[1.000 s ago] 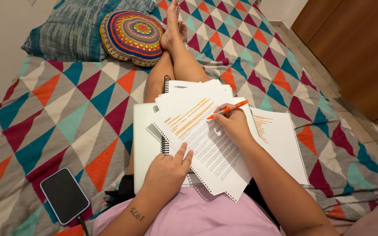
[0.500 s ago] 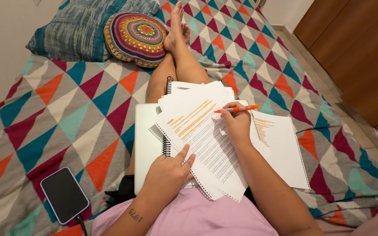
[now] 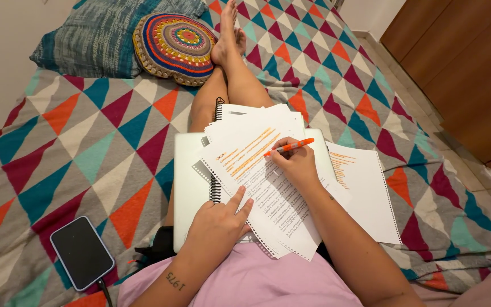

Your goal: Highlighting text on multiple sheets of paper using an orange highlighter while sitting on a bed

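Note:
My right hand (image 3: 295, 166) holds an orange highlighter (image 3: 288, 146), its tip down on the top printed sheet (image 3: 259, 187), beside lines marked in orange. My left hand (image 3: 218, 222) lies flat on the lower left corner of that sheet, fingers apart, pinning it. The sheet tops a loose stack of perforated pages over a spiral notebook (image 3: 218, 109) and a closed white laptop (image 3: 187, 187), all resting on my lap.
Another printed page (image 3: 365, 187) lies to the right on the triangle-patterned blanket (image 3: 86, 148). A dark phone (image 3: 82, 253) on a cable sits at lower left. A round crocheted cushion (image 3: 171, 46) and a blue pillow (image 3: 92, 40) are at the bed's head. Wooden doors (image 3: 461, 68) stand at right.
My right hand moved left and lowered the highlighter tip onto the page after lifting it level half a second ago. My left hand stayed put.

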